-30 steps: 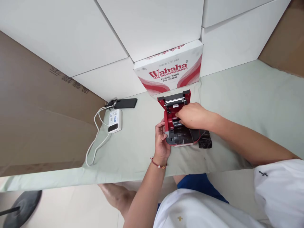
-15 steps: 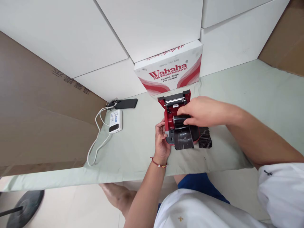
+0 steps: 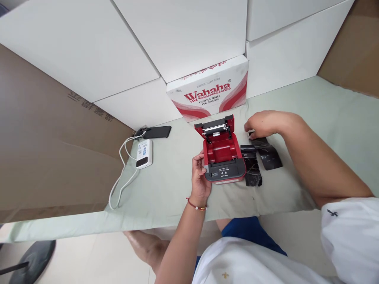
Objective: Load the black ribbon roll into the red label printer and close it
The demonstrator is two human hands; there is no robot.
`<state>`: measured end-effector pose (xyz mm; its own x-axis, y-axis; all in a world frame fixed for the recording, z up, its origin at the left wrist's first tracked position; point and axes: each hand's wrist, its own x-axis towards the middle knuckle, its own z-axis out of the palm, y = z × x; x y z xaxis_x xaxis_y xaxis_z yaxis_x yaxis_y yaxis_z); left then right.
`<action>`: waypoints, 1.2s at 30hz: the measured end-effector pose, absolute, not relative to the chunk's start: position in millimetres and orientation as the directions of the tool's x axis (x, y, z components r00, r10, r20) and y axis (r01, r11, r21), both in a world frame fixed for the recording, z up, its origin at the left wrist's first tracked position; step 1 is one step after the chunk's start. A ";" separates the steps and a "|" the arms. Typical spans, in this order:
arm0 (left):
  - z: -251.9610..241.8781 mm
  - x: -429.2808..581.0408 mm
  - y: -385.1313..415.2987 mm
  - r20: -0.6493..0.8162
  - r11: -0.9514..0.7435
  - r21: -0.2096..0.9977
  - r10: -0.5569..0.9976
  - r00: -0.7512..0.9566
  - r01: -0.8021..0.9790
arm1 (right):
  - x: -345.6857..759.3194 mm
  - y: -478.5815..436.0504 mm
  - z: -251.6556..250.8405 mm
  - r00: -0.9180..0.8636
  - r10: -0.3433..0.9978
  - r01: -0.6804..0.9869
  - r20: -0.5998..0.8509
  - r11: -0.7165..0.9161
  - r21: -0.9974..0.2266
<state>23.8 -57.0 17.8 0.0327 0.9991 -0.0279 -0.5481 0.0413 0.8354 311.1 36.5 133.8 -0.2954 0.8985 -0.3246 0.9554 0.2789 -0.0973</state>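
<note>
A red and black label printer (image 3: 225,169) stands on the cloth with its lid (image 3: 214,124) raised and its red roll bay bare inside. My left hand (image 3: 201,179) is closed around the printer's left side, fingers partly hidden behind it. To the right of the printer, my right hand (image 3: 262,124) grips a black roll (image 3: 259,142) low over the cloth, its loose black strip (image 3: 270,159) trailing toward me. Beside the printer's right edge lies another black roll (image 3: 252,169) with a creased strip hanging from it.
A Wahaha carton (image 3: 210,94) stands behind the printer against white boxes (image 3: 186,35). On the left lie a white power bank (image 3: 144,154) with a white cable (image 3: 118,177) and a black phone (image 3: 158,132). A brown cardboard box (image 3: 53,150) bounds the left side.
My right hand has lifted the black roll out of the printer's bay and carried it right, beside the printer. My left hand stays on the printer's left side.
</note>
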 end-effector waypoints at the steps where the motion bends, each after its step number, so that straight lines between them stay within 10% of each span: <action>1: 17.7 23.7 -56.9 -0.024 0.038 0.838 0.999 0.033 -0.545 | 301.6 33.6 138.7 -0.292 0.870 0.956 -0.397 0.282 -0.085; 11: 18.8 24.7 -56.9 -0.040 0.051 0.842 0.999 0.032 -0.537 | 263.4 17.0 148.3 -0.357 0.730 0.917 -0.583 0.393 -0.069; 23: 17.7 25.0 -56.7 -0.028 0.042 0.849 0.999 0.034 -0.526 | 271.3 -15.8 200.3 -0.686 0.695 0.699 -0.213 0.549 -0.458; 36: 16.9 25.3 -55.1 -0.021 0.033 0.860 0.999 0.029 -0.510 | 216.3 -7.7 151.8 -0.537 0.787 0.843 -0.302 0.514 -0.159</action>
<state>25.3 -55.1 16.9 0.0289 0.9994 -0.0214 -0.5095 0.0331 0.8598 216.3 -7.7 151.8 -0.5373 0.7874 -0.3023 0.8428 0.5142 -0.1589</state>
